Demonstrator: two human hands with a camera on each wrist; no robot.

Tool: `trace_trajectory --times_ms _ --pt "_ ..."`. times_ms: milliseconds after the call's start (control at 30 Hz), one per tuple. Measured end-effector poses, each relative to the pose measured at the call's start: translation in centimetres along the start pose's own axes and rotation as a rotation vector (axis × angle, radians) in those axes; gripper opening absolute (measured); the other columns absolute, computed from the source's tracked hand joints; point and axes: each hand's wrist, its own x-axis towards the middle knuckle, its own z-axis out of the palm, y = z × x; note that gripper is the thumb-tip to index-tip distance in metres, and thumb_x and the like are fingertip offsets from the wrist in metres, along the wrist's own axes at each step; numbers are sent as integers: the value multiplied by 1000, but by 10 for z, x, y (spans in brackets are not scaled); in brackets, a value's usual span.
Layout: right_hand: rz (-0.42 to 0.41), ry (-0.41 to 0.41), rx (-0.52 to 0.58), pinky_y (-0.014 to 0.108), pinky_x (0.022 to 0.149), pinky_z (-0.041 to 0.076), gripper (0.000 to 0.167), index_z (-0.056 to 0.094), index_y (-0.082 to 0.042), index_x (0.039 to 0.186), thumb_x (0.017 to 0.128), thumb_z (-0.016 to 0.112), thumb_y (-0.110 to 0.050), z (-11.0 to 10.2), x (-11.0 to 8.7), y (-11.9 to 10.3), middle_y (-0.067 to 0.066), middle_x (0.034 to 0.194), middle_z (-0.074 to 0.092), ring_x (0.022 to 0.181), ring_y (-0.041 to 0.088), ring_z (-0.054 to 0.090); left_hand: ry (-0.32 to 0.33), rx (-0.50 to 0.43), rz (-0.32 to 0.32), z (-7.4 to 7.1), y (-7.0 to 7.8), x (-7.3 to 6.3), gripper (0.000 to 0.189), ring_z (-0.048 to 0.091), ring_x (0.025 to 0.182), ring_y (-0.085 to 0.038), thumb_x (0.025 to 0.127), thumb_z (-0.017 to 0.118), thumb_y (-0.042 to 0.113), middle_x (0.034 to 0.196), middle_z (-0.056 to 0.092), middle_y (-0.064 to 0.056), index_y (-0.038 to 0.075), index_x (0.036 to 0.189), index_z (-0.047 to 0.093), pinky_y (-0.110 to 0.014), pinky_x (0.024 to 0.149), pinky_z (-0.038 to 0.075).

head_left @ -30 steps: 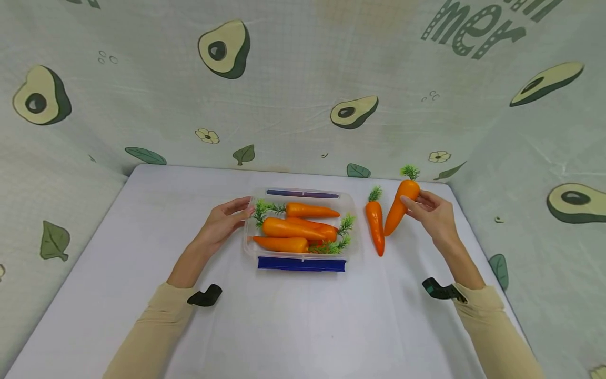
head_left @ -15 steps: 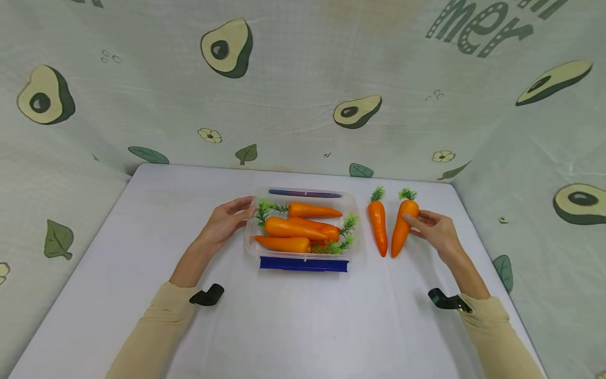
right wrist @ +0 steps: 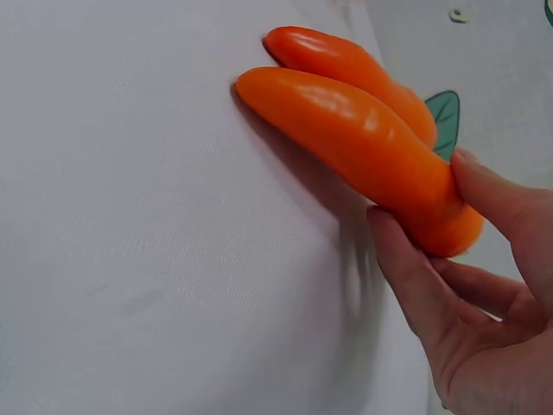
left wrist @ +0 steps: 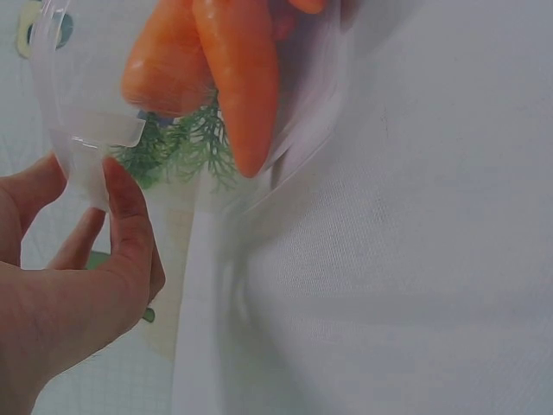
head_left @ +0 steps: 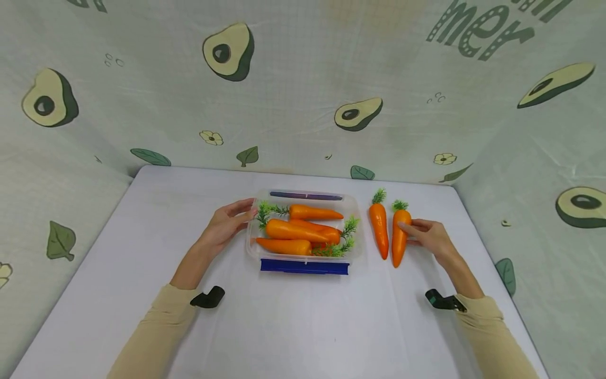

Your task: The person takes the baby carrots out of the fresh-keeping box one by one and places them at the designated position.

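Observation:
A clear plastic container (head_left: 354,205) with blue side latches stands on the table, several orange carrots (head_left: 290,229) with green tops lying inside it. My left hand (head_left: 221,227) holds the container's left end; in the left wrist view, thumb and fingers pinch its clear end flap (left wrist: 104,130). To the right of the container, my right hand (head_left: 432,239) pinches a carrot (head_left: 399,245) near its thick upper end, tip toward me. Another carrot (head_left: 379,231) lies just left of it, roughly parallel. The right wrist view shows the held carrot (right wrist: 363,138) beside that second one (right wrist: 346,60).
The blue front latch (head_left: 304,267) hangs folded down toward me. A white table (head_left: 303,326) runs up to a cloth backdrop (head_left: 293,105) printed with avocados and leaves, which also rises along the left and right sides.
My right hand has brought its carrot down and toward me, turning it from a slant to nearly parallel beside the other loose carrot. The left hand stays on the container.

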Motion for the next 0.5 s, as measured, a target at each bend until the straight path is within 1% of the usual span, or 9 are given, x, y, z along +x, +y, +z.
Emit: trace_trajectory --times_ms 133,233,500 --pt "-19 -19 -5 30 83 61 80 44 17 144 99 68 -45 4 3 2 35 138 54 87 5 69 6 0 1 0 0 0 56 56 122 -23 100 70 23 149 48 -13 7 151 52 -18 94 52" --pt "-24 -28 -16 30 80 61 79 45 17 143 99 69 -45 7 4 3 35 136 56 85 8 71 3 3 -2 1 -1 0 56 55 123 -22 101 70 24 151 47 -13 7 151 51 -18 94 52" --pt "-27 -31 -96 30 81 61 83 46 13 143 97 67 -52 11 1 1 34 138 55 95 24 72 -5 14 0 1 0 -2 57 53 125 -23 101 68 24 153 45 -14 8 153 49 -17 95 51"
